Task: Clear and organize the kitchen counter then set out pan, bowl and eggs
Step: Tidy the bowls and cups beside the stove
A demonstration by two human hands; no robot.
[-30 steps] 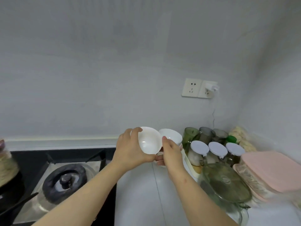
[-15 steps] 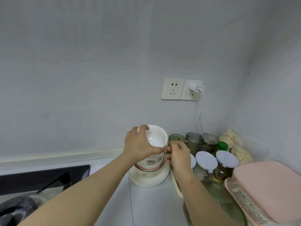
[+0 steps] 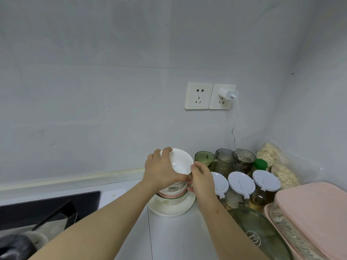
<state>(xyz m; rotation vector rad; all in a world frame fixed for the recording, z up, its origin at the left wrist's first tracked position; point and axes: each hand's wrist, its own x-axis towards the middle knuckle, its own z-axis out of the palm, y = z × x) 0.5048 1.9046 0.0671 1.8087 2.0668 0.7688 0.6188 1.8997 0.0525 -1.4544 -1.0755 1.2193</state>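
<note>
My left hand (image 3: pixel 161 169) grips a small white bowl (image 3: pixel 181 162) by its rim, tilted so its inside faces me. The bowl sits at the top of a stack of bowls (image 3: pixel 171 193), one with a red band, standing on a white plate (image 3: pixel 172 208) on the counter by the wall. My right hand (image 3: pixel 201 180) is at the right side of the stack, fingers curled at the stack's edge just under the top bowl. What its fingertips pinch is hidden. No pan or eggs show.
Three white-lidded jars (image 3: pixel 242 182) stand right of the stack, with green and grey cups (image 3: pixel 224 160) behind them. A glass lid (image 3: pixel 259 231) and a pink-lidded box (image 3: pixel 315 212) fill the right corner. The black hob (image 3: pixel 47 207) lies at left. A charger (image 3: pixel 228 93) is plugged into the wall socket.
Both hands carried the white bowls rightward from over the hob edge to the plate. The second bowl now sits in the stack, and my view has turned right.
</note>
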